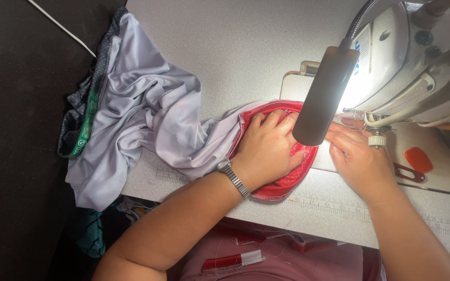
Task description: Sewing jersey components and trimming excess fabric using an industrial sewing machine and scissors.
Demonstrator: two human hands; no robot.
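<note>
Left hand [269, 151] flat, fingers spread, pressing shiny red curved fabric piece [287, 182] on grey table [235, 52]. Right hand [355, 156] flat, fingers together, nearer the needle of the white sewing machine [417, 67], to the right.

Two hands [266, 151], one lamp [323, 96] (lit), one wristwatch [233, 177].

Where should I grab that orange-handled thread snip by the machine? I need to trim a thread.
Take the thread snip by its broad orange end, coming from the right; that end lies free on the table, while its dark end points toward the right hand.
</note>
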